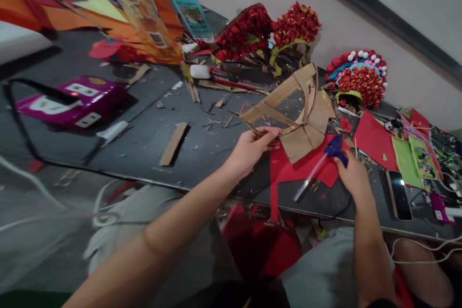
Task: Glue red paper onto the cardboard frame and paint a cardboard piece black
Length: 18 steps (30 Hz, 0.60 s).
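Observation:
My left hand [254, 147] pinches the near left edge of a brown cardboard frame [303, 137], built from strips with open gaps between them. In my right hand [352, 173] is a blue hot glue gun [335, 148], its handle wrapped by my fingers. A clear glue stick [310, 175] sticks out of its back end toward me. Under the frame and the glue gun lies a red sheet [288, 168], with a narrow strip hanging over the table edge. The glue gun's nozzle is close to the frame's right side; whether they touch I cannot tell.
Flower-covered red headpieces [298, 24] and a beaded one [357, 79] stand along the wall. At left are a purple power strip [83, 101] and bottles [191, 12]. A phone [399, 195] lies right. A loose cardboard strip [174, 144] and scraps litter the dark table.

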### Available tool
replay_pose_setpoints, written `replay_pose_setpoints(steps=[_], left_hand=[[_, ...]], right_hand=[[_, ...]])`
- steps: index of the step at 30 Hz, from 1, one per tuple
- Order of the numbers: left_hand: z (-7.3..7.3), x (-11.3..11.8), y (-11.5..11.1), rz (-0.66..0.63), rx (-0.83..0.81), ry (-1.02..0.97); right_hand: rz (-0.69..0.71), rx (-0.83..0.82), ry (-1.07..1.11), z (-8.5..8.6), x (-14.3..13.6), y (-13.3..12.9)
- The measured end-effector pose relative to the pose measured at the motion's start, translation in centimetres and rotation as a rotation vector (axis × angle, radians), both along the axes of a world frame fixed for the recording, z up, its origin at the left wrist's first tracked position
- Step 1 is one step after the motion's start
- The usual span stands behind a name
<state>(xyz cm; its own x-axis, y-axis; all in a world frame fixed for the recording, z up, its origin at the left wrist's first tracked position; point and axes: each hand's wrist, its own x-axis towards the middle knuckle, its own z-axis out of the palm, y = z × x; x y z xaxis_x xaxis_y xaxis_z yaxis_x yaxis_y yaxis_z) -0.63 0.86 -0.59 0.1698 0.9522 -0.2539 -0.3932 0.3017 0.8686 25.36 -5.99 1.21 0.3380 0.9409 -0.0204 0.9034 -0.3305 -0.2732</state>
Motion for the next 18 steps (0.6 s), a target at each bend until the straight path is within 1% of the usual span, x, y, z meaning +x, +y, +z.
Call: replay_pose_setpoints(steps=[2, 3, 4, 6, 8, 9, 11, 15, 17, 18], left_hand=[[-0.2, 0.0, 0.0, -0.012, 0.009, 0.013], [-0.3, 0.0, -0.1, -0.02, 0.017, 0.02], [-0.5, 0.1, -0.2, -0.032, 0.026, 0.03], [-0.8, 0.2, -0.4, -0.066, 0.044, 0.053], [-1.0, 0.3, -0.7, -0.114, 0.085, 0.108], [-1.1, 0.3, -0.8, -0.139, 0.114, 0.145], [-1.3, 0.2, -1.0, -0.186, 0.174, 0.221], [-1.2, -0.1, -1.2, -0.253, 0.24, 0.312], [-0.9, -0.3, -1.3, -0.263, 0.264, 0.362], [-0.7, -0.3, -1.4, -0.26, 0.272, 0.381]], right_hand=[[-0.059, 0.099, 0.065, 0.4, 1.4, -0.3], [-0.095, 0.177, 0.141, 0.5, 2.0, -0.5], [-0.141, 0.295, 0.292, 0.6, 2.5, -0.8], [-0.164, 0.394, 0.454, 0.4, 2.7, -1.4], [-0.141, 0.428, 0.622, -0.1, 2.0, -1.9], [-0.123, 0.421, 0.708, -0.3, 1.5, -2.2], [-0.073, 0.327, 0.788, -0.6, 0.3, -2.6], [0.088, 0.029, 0.655, -0.4, -1.6, -3.3], [0.162, -0.069, 0.609, -0.1, -2.2, -3.4], [0.183, -0.093, 0.602, -0.1, -2.4, -3.5]])
